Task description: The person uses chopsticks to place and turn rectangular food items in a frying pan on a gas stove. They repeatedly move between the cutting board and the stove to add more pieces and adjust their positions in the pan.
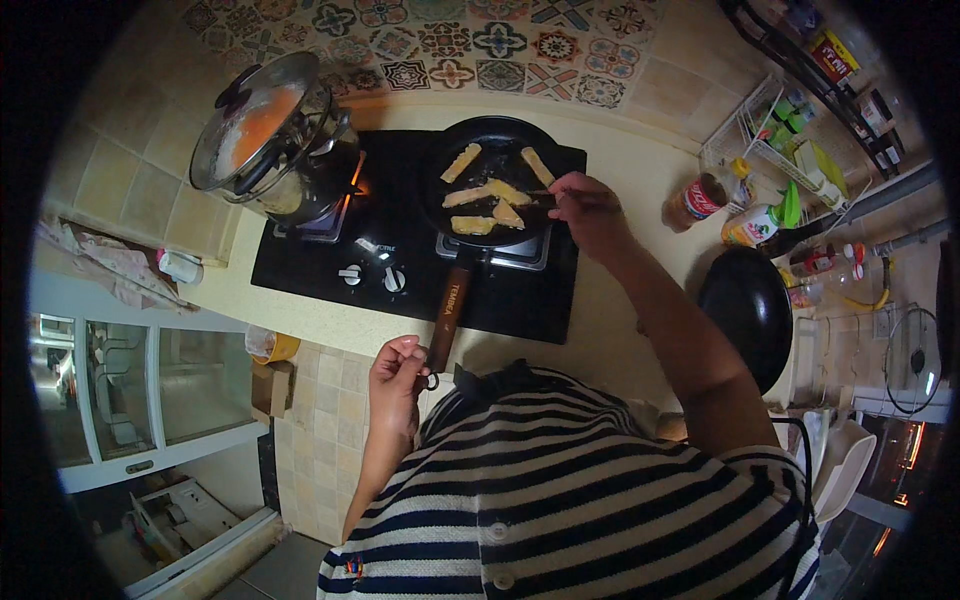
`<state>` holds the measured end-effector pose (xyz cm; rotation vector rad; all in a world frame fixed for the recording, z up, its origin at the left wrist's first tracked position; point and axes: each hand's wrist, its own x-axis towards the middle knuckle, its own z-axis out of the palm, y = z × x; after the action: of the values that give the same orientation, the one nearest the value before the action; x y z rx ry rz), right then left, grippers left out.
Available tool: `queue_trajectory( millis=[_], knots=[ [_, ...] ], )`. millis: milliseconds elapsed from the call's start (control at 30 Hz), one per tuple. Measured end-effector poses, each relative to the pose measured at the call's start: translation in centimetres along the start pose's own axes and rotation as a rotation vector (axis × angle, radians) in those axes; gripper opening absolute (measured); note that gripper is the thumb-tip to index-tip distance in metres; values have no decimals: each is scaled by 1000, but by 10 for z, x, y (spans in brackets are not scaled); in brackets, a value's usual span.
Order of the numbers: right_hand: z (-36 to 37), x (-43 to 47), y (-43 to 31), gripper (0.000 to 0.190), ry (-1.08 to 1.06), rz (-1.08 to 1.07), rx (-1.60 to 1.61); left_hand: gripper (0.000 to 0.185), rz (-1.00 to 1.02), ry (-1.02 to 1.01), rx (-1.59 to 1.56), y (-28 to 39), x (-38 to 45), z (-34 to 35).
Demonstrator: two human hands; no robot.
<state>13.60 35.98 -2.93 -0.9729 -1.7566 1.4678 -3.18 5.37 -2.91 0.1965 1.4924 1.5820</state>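
Observation:
A black frying pan (480,129) sits on the right burner, its brown handle (450,315) pointing towards me. Several browned, battered strips (471,225) lie in the pan; some overlap near its right side. Over the pan's right rim, my right hand (586,206) grips a thin dark utensil (541,196), probably chopsticks, whose tip is among the strips. My left hand (397,373) is beside the end of the pan handle, fingers curled together, and nothing shows in its grasp. Whether it touches the handle's hanging ring (432,381) is unclear.
On the left burner, a lidded steel pot (300,187) stands over a visible flame (361,187). To the right are a red-labelled bottle (697,201), a green-topped bottle (757,223), a wire rack (739,139) and a black wok-like pan (746,322). Two knobs (350,275) face me.

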Motion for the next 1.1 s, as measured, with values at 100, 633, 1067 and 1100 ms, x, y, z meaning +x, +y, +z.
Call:
queue_trajectory(
  millis=[100,633,1067,1100],
  knots=[
    [-2,1,-1,6,62,-66,-80,17,6,-13,-40,1,0,1],
    [-4,-11,11,10,37,-90,79,15,-16,32,-54,5,2,7],
    [-14,-2,25,13,114,-29,265,15,-25,27,-58,7,1,7],
    [-20,0,25,15,126,30,308,15,-27,33,-56,7,0,7]
  ],
)
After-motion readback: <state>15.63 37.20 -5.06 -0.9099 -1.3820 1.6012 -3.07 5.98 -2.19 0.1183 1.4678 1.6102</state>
